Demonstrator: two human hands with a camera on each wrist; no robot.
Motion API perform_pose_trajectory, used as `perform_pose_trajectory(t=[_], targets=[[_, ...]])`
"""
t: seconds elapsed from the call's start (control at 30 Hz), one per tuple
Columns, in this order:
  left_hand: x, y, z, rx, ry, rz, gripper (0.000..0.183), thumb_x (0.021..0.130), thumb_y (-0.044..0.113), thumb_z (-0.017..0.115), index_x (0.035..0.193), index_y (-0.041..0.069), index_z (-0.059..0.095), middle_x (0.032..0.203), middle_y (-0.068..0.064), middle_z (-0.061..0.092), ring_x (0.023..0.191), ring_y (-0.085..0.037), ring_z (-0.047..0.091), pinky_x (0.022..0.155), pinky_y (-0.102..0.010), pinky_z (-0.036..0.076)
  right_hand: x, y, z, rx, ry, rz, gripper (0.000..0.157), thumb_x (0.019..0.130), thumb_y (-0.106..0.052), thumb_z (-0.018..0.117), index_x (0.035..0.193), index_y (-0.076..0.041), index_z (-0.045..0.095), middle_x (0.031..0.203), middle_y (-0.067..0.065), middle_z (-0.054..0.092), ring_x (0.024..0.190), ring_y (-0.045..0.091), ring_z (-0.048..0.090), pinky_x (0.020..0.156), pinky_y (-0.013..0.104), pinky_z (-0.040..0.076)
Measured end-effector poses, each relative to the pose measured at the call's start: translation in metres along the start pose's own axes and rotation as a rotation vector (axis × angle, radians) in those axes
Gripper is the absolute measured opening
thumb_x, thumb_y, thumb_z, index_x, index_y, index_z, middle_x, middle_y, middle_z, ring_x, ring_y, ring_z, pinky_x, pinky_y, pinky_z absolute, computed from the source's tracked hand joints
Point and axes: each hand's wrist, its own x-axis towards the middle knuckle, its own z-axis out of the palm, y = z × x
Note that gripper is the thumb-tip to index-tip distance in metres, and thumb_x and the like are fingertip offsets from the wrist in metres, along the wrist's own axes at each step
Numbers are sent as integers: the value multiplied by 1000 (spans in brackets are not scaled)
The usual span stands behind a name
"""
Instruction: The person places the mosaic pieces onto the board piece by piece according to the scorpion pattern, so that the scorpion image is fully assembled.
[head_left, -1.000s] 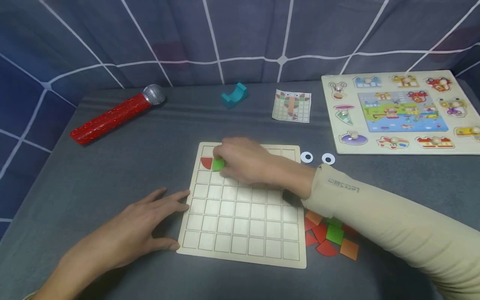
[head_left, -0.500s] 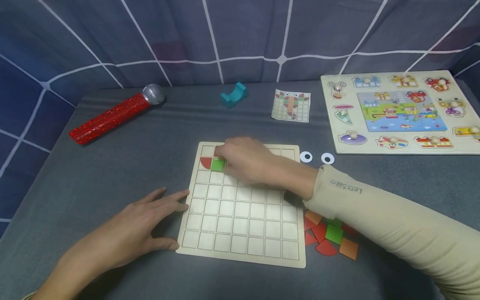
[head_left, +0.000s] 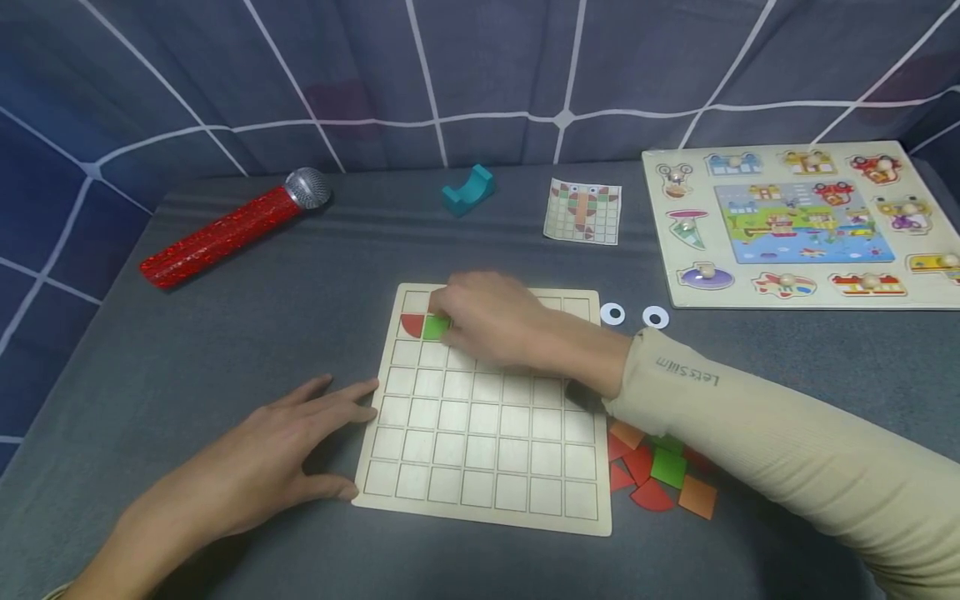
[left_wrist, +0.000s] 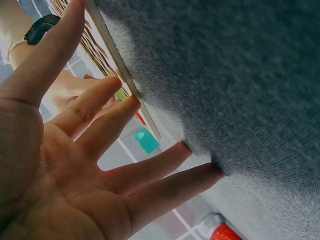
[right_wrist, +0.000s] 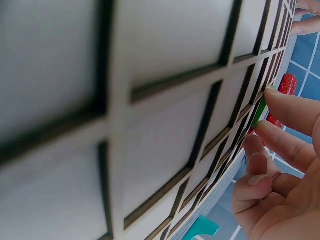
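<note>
A pale wooden grid board [head_left: 483, 450] lies on the grey table. My right hand [head_left: 498, 321] reaches over its far part, thumb and index finger pinching a green square tile [head_left: 436, 327] at a cell in the second row. The right wrist view shows the green tile [right_wrist: 260, 109] between those fingertips, the other fingers curled back. Just left of it sits a red quarter-circle tile [head_left: 412, 325] in its cell. My left hand [head_left: 277, 458] is spread at the board's left side, with fingertips and thumb at the edge; in the left wrist view its outer fingers [left_wrist: 170, 187] reach the table.
Loose red, green and orange tiles [head_left: 669, 467] lie right of the board, partly under my sleeve. Two eye discs [head_left: 656, 317] are near its far right corner. Farther back are a red microphone [head_left: 225, 236], a teal curved block [head_left: 468, 191], a pattern card [head_left: 582, 212] and a knob puzzle [head_left: 806, 287].
My right hand shifts only slightly about the green tile. A bit of red in the top row, visible half a second ago, is now covered by its fingers. My left hand stays put.
</note>
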Motion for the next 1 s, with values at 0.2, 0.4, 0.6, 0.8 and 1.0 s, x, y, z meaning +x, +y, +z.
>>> perform_pose_trajectory(t=[0.2, 0.4, 0.6, 0.8, 1.0], targets=[[1, 0, 0, -6, 3, 10, 74, 67, 46, 87, 133, 24, 61, 153, 4, 42, 130, -54, 40, 91, -70, 40, 0, 1, 0, 5, 9, 7, 7, 89, -7, 65, 93, -10, 70, 83, -2, 59, 79, 16, 53, 64, 30, 45], [1, 0, 0, -13, -10, -5, 76, 66, 47, 88, 134, 24, 60, 153, 4, 41, 131, -54, 39, 90, -72, 40, 1, 1, 0, 14, 5, 0, 8, 89, -8, 66, 95, -10, 71, 85, -3, 61, 82, 15, 56, 67, 31, 47], [0, -1, 0, -2, -1, -4, 76, 66, 46, 88, 133, 24, 61, 153, 3, 42, 130, -54, 40, 90, -71, 40, 2, 2, 0, 1, -12, 7, 13, 91, -11, 67, 103, -12, 72, 90, -3, 63, 87, 13, 57, 73, 31, 49], [0, -1, 0, 16, 19, 8, 74, 66, 45, 89, 132, 24, 62, 151, 3, 44, 129, -53, 42, 90, -70, 41, 1, 4, 0, -5, -4, -10, 16, 89, -6, 64, 101, -12, 72, 87, -4, 64, 86, 13, 58, 72, 31, 49], [-1, -1, 1, 8, 28, 20, 75, 67, 44, 88, 133, 23, 61, 152, 3, 43, 129, -54, 42, 90, -70, 41, -7, 9, -1, 20, -12, -28, 16, 85, -1, 59, 93, -10, 70, 77, -3, 59, 78, 15, 54, 67, 31, 46]])
